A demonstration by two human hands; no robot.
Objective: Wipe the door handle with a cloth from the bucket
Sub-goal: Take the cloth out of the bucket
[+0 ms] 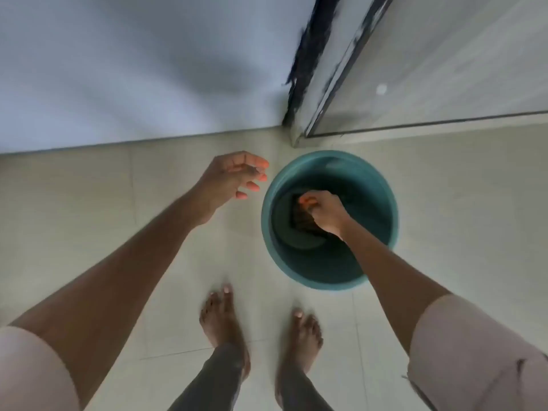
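A teal bucket (274, 241) stands on the tiled floor just in front of a glass door's bottom corner. My right hand (326, 213) reaches down inside it, fingers closed on a dark cloth (301, 221) that lies at the bottom. My left hand (234, 179) hovers to the left of the bucket's rim, fingers loosely spread and holding nothing. The door handle is out of view.
A white wall (133, 69) runs along the left. A dark-framed glass door (444, 69) stands at the upper right, its frame post (299, 93) meeting the floor beside the bucket. My bare feet (225, 324) stand on pale floor tiles below the bucket.
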